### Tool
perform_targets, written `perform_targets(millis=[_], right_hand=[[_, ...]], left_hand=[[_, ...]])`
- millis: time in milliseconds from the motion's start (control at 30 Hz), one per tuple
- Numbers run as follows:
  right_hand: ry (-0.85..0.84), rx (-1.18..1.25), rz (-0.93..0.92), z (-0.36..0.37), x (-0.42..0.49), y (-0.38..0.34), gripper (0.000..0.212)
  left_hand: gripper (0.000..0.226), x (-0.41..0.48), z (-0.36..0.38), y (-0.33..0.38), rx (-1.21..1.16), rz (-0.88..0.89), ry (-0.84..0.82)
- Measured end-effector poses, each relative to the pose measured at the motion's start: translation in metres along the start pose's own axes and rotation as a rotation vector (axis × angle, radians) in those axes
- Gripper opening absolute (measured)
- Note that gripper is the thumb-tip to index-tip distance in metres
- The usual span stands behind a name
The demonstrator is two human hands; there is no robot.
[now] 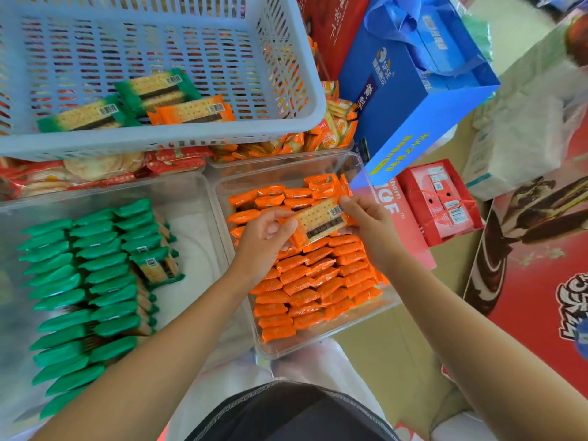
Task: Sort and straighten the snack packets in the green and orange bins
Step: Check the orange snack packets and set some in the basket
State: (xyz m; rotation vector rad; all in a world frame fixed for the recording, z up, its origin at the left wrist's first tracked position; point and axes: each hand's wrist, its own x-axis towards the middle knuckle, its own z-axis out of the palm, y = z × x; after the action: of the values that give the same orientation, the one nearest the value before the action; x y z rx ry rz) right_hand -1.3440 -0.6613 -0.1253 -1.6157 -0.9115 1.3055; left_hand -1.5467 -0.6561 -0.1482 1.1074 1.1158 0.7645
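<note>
1. Both hands hold one orange foil cracker packet [318, 222], flat and barcode up, over the far half of the clear plastic bin of orange packets [302, 350], at about one o'clock from the person.
2. The left hand [264, 243] has its fingers curled round the packet's near-left end. The right hand [372, 230] pinches the far-right corner by the barcode.
3. Under it the orange rows stand on edge, packed tight. Pushing this one in flat or crooked could tip its neighbours over like dominoes.
4. At ten o'clock, the clear plastic bin of green packets [197, 237] has a loose leaning packet [156, 265] at the end of its right row. A nudge from a forearm would likely slump that row.
5. The pale blue lattice basket [159, 141] at twelve o'clock holds mixed colours and sits on top of other bins. A hasty reach into it might shift it.
</note>
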Motion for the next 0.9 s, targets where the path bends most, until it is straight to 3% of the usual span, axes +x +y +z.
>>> perform_targets(millis=[167, 367, 533, 633, 733, 800, 900], right_hand=[[0.000, 0.112, 0.072, -0.002, -0.006, 0.001, 0.021], [-0.054, 0.176, 0.067, -0.006, -0.014, 0.005, 0.023], [-0.037, 0.174, 0.042, -0.010, -0.019, 0.009, 0.033], [0.015, 0.195, 0.048, -0.011, -0.021, 0.010, 0.016], [-0.005, 0.162, 0.022, -0.011, -0.024, 0.010, 0.026], [-0.039, 0.153, 0.011, -0.011, -0.027, 0.007, 0.027], [-0.052, 0.160, 0.038, -0.013, -0.030, 0.000, 0.020]], left_hand=[[0.052, -0.013, 0.000, -0.003, -0.118, -0.022, -0.094], [0.064, -0.023, -0.002, -0.003, -0.198, 0.022, -0.048], [0.058, -0.029, -0.004, -0.004, -0.247, 0.106, -0.059], [0.062, -0.031, -0.002, -0.007, -0.132, 0.138, -0.100], [0.069, -0.028, -0.001, -0.014, 0.242, 0.244, -0.042], [0.063, -0.025, -0.001, -0.015, 0.403, 0.321, 0.050], [0.050, -0.023, -0.003, -0.014, 0.457, 0.321, 0.058]])
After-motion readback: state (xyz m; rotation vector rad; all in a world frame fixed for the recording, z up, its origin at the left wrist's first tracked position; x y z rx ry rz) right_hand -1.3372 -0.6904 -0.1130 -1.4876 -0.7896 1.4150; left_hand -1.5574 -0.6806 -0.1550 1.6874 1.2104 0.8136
